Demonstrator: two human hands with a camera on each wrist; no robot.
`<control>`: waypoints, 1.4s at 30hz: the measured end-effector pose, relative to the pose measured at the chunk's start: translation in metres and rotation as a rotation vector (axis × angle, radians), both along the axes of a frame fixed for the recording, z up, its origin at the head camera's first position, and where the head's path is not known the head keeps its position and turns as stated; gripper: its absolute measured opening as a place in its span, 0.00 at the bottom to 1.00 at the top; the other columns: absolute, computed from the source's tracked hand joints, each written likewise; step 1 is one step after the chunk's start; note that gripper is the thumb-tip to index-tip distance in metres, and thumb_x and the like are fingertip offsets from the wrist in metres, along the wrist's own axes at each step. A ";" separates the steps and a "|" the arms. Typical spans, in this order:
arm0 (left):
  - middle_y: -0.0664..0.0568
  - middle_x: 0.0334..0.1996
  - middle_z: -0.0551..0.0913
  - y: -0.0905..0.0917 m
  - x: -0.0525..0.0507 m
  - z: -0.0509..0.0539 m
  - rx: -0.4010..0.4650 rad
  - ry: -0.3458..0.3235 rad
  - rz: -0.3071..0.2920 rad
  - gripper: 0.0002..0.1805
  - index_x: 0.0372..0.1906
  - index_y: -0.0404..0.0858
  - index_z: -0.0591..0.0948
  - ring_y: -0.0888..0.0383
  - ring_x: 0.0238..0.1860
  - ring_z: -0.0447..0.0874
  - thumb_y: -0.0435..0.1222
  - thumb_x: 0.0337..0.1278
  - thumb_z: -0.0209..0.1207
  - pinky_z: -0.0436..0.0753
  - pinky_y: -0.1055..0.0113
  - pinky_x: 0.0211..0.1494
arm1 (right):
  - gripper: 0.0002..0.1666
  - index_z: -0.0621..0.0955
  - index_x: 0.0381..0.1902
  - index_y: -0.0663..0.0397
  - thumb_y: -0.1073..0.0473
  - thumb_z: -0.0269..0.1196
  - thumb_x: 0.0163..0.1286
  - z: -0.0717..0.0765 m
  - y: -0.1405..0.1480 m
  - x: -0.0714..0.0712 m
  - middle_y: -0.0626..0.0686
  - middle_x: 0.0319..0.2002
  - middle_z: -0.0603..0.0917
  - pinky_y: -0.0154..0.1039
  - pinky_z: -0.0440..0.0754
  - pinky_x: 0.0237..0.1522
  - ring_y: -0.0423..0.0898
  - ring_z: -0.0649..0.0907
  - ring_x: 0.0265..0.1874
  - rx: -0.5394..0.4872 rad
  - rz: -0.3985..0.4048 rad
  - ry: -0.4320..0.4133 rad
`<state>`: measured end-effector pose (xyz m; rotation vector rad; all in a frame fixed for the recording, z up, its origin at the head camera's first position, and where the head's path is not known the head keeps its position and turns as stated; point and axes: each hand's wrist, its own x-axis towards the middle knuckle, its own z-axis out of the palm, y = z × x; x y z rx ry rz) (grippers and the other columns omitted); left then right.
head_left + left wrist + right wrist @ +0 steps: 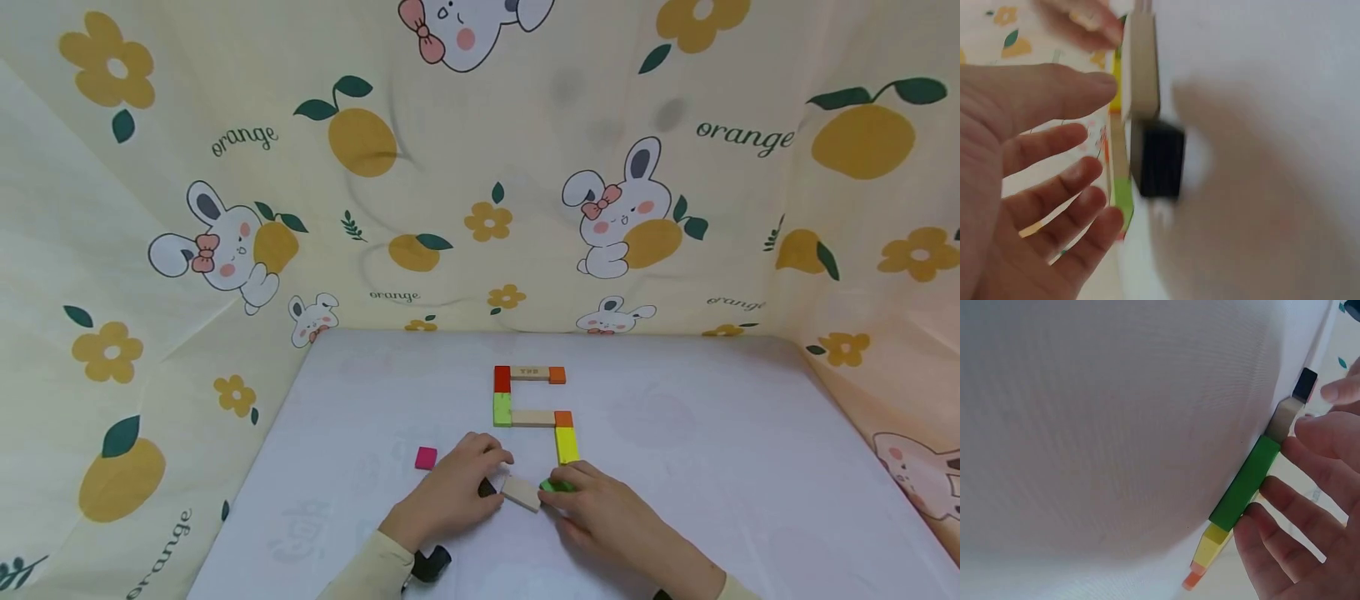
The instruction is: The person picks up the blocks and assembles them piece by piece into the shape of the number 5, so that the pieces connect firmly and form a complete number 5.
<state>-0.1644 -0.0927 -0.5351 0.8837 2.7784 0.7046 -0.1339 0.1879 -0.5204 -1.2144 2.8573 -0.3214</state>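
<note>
My left hand (461, 483) is beside a black block (487, 489), its fingers loosely bent and apart. In the left wrist view its thumb is close to a plain wooden block (1141, 65), and no block sits between the fingers. My right hand (611, 517) is at a green block (1245, 483); its fairly straight fingertips touch or nearly touch the far edge. The right thumb is by the plain wooden block's end. Black, wooden and green blocks form a slanted row below a yellow block (567, 446), which the right fingers partly cover.
Farther up the white table (675, 417), a red block (502, 379), a light green block (502, 409), two wooden blocks and two orange blocks form an angular line. A pink block (426, 458) lies left of my left hand. Patterned cloth (487, 167) rises behind the table.
</note>
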 end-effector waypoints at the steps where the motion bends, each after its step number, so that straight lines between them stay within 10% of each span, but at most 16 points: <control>1: 0.62 0.62 0.78 -0.005 0.000 0.002 0.000 -0.019 0.008 0.24 0.64 0.52 0.84 0.61 0.63 0.72 0.43 0.66 0.74 0.82 0.66 0.64 | 0.20 0.91 0.60 0.44 0.53 0.74 0.71 0.000 0.000 0.000 0.47 0.59 0.85 0.49 0.87 0.57 0.47 0.80 0.58 0.006 -0.005 -0.009; 20: 0.63 0.59 0.80 -0.018 0.004 -0.005 -0.004 -0.110 -0.013 0.17 0.57 0.53 0.85 0.62 0.59 0.77 0.37 0.68 0.73 0.83 0.64 0.64 | 0.20 0.92 0.59 0.46 0.55 0.76 0.69 0.001 0.003 0.001 0.48 0.58 0.85 0.48 0.87 0.57 0.48 0.81 0.57 -0.021 -0.008 0.004; 42: 0.61 0.57 0.81 0.001 -0.022 0.001 0.000 -0.078 -0.018 0.16 0.58 0.48 0.87 0.62 0.60 0.79 0.35 0.68 0.72 0.81 0.64 0.67 | 0.21 0.92 0.57 0.47 0.56 0.77 0.67 -0.005 0.002 0.003 0.49 0.58 0.85 0.46 0.87 0.57 0.47 0.81 0.57 -0.059 0.014 0.077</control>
